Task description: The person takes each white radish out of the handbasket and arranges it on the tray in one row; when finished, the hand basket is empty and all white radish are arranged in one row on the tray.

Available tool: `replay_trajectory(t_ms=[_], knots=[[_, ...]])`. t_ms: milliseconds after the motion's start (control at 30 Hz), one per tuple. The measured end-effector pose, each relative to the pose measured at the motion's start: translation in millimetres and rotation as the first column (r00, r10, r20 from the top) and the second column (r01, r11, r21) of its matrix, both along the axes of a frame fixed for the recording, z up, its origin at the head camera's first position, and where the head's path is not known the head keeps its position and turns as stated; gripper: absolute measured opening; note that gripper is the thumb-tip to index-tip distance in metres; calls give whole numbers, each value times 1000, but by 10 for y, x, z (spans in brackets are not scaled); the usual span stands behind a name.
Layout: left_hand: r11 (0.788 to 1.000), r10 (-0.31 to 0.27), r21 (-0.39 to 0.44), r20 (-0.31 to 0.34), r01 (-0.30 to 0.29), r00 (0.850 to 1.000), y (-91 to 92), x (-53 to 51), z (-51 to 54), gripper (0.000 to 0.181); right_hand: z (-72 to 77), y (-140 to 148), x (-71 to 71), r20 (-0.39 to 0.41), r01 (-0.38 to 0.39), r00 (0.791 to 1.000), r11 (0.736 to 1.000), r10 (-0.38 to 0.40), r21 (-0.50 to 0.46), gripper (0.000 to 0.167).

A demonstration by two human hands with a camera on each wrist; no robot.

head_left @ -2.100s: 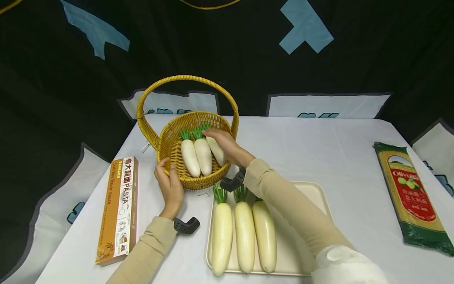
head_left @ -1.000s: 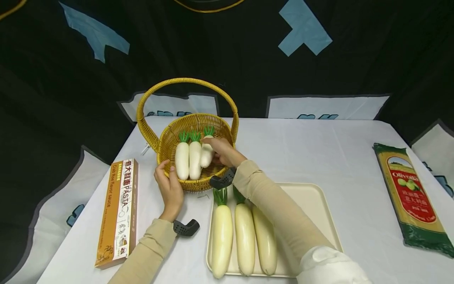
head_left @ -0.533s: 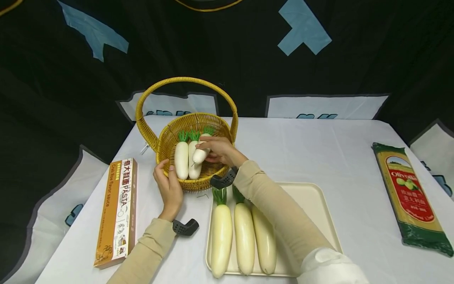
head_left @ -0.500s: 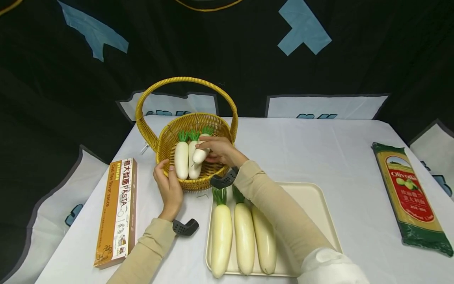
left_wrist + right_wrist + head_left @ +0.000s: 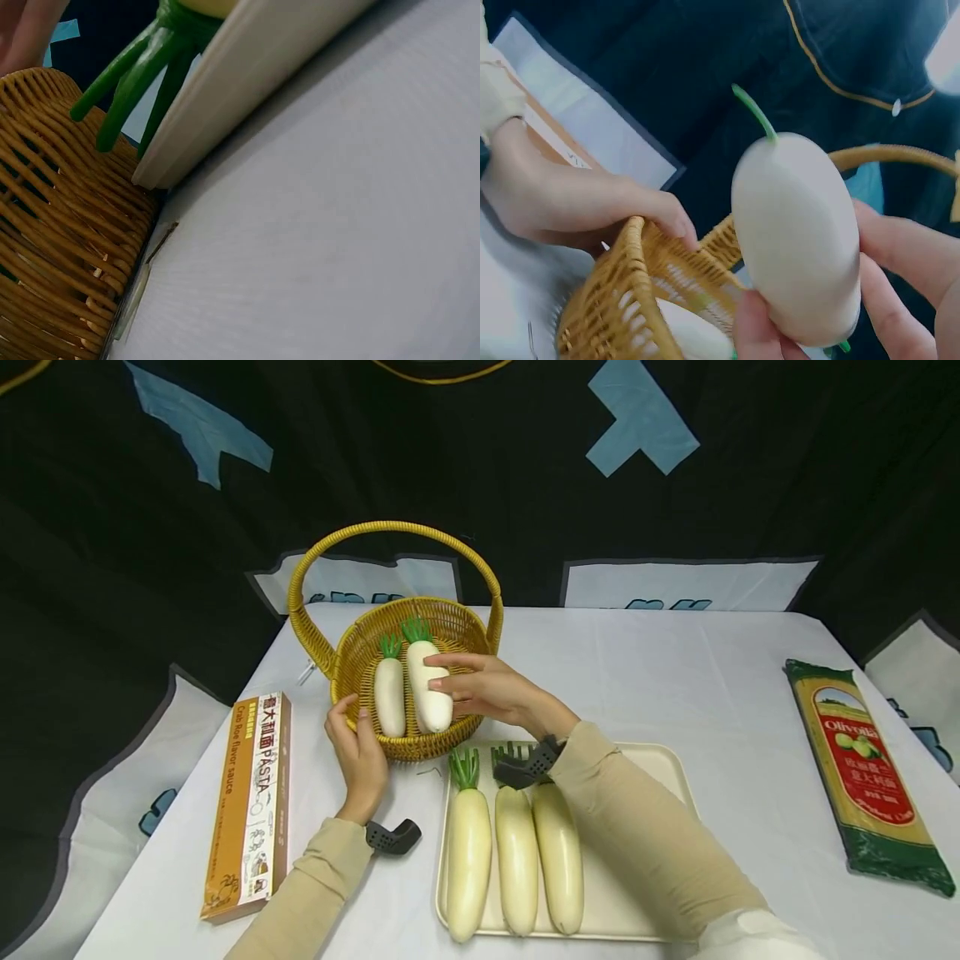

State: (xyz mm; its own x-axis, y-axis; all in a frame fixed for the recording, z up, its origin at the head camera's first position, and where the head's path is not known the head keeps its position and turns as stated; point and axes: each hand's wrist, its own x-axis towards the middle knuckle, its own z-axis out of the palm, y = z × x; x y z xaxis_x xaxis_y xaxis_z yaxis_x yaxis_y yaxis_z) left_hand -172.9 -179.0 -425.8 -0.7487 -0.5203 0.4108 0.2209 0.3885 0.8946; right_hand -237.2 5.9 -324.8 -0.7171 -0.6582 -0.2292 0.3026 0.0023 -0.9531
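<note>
Nearest me: cream tray (image 5: 615, 893), 3 large radishes (image 5: 517, 860) side by side on it, leaves pointing away. Right sleeve crosses above the tray; wristband (image 5: 528, 764) overlaps 2 of the 3 leaf tufts in my head view. If that forearm dips, I'd expect it to knock those radishes askew.

Pasta box (image 5: 246, 806) lies left, well apart from the tray.

Next out, wicker basket (image 5: 408, 748), handle up. Left hand (image 5: 358, 764) curled over its near-left rim, gripping. If that grip slackens while the other hand pushes, I'd guess the basket slides or tips.

Right hand (image 5: 498, 693) half closed, fingertips pinching held radish (image 5: 435, 714) from 2 sides; right wrist view confirms. It's over the basket's interior; can't tell if it touches the bottom. Skin looks smooth, so my worry is a twist or slip out of the pinch, caused by a sideways, shallow hold. A drop could hit small radish (image 5: 389, 697), lying in the basket just left. Maybe 1 more is hidden underneath; can't tell. Setting down on it could make the held radish roll.

Farther right: pasta bag (image 5: 870, 777), untouched. Behind everything, black curtain (image 5: 525, 468).
</note>
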Motion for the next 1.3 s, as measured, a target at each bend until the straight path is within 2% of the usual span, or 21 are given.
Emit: replay_trajectory(t_ms=[133,300,467,667,767,900,1100,1300], knots=[[1000,14,5,9,-14,1000,-13,9,-13,31,102,283,141,-76,-51,996,999,51,-7,40],[1000,11,12,8,-11,1000,-9,10,-25,31,138,722,388,-173,-73,981,996,83,60,37],[1000,3,22,4,-3,1000,-9,10,-26,30,20,1146,655,-314,-85,940,983,134,164,37],[1000,8,8,7,-8,1000,-4,8,-3,33,-138,1575,953,-414,-54,889,943,195,328,35],[1000,15,5,-13,-15,1000,7,4,2,34,-214,1716,1097,-417,-22,889,926,190,376,35],[1000,15,8,-16,-14,1000,17,13,12,34,-320,1829,1260,-389,26,909,910,152,415,36],[1000,-1,7,9,1,1000,0,6,1,33,-457,1888,1423,-373,42,919,912,125,409,35],[1000,-4,4,6,4,1000,-6,2,6,32,-540,1838,1548,-377,100,923,897,78,430,36]])
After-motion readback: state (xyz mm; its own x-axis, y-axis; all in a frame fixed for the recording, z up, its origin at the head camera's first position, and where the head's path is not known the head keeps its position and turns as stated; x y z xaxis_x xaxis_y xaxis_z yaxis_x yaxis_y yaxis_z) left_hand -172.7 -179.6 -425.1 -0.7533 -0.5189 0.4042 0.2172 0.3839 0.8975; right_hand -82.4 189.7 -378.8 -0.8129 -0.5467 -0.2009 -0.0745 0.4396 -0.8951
